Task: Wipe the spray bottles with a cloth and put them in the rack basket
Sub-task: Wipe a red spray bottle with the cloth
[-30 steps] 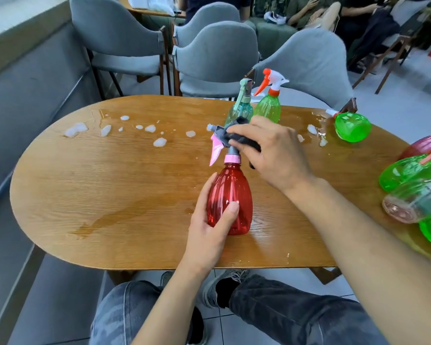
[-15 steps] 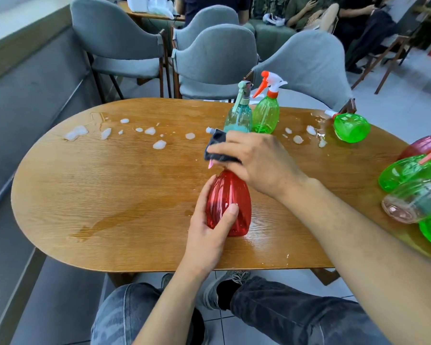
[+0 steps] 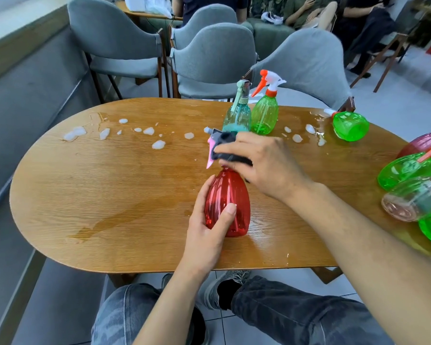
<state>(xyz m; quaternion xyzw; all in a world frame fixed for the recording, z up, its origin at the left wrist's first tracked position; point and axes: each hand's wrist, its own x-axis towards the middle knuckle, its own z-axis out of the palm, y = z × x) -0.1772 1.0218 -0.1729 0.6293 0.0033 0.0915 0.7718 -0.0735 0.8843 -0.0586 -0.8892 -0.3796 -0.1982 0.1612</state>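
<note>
Oval wooden table [image 3: 110,195]. On it we count: red spray bottle [image 3: 228,202], teal bottle [image 3: 237,117], green bottle [image 3: 264,115], tipped green bottle [image 3: 350,125], foam blobs [image 3: 158,144], wet streak [image 3: 115,217].

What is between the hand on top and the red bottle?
A dark cloth lies between the right hand and the spray head of the red bottle, seen in the head view.

We see both forearms bare, no sleeves, watch or rings on the left hand [image 3: 204,235] or right hand [image 3: 264,163]. Below the table [image 3: 110,220] edge we see faded, mottled grey-blue jeans [image 3: 296,317] and grey patterned sneakers [image 3: 224,285] with dark socks.
</note>
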